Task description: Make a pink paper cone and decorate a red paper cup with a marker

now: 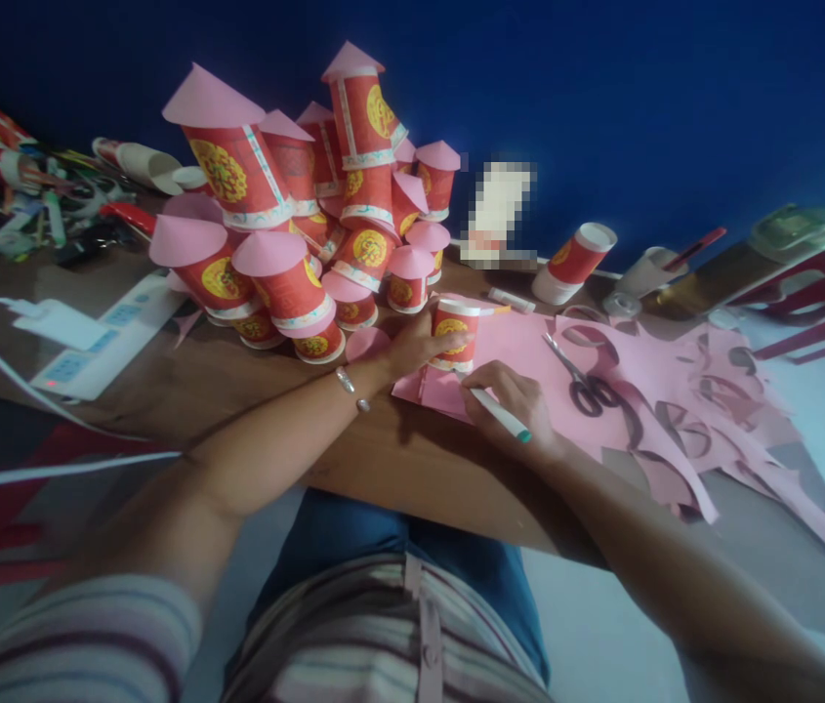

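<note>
My left hand (419, 350) is wrapped round a red paper cup (454, 322) with a yellow emblem, which stands on pink paper (515, 351). In my right hand (511, 400) is a white marker pen (500, 414) with a green end. Its other end lies close to the foot of the cup, but my fingers hide the tip. Right of that hand, a pair of scissors (584, 386) with dark handles rests on the pink paper.
Several red cups with pink cone tops (272, 268) are stacked left of centre. Paper scraps (720, 400) cover the right side. A power strip (104, 337) with a white cable lies at left. Another red cup (577, 262) and a metal bottle (756, 259) are at back right.
</note>
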The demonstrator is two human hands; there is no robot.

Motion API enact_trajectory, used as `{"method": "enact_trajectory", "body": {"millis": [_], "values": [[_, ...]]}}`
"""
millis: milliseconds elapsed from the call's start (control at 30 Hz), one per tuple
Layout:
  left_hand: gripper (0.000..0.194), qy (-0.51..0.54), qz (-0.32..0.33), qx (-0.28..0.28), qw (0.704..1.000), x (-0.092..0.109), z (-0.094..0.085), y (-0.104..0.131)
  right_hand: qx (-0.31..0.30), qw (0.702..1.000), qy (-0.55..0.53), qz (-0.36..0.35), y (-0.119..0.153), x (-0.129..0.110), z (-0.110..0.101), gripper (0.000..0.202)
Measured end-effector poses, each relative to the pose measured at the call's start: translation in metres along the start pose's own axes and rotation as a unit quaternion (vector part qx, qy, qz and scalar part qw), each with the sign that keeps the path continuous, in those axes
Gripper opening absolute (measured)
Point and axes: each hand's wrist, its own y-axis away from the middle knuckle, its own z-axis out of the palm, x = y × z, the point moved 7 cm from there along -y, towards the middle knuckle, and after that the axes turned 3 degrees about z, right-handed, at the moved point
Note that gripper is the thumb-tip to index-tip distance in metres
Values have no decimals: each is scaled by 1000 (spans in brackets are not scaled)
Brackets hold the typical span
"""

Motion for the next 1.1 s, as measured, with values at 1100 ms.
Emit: {"method": "enact_trajectory", "body": {"millis": [1100], "values": [[49,3,-17,9,1000,-2,-4,1,-12,1000,-5,-9,-1,-3,-2,8]]}}
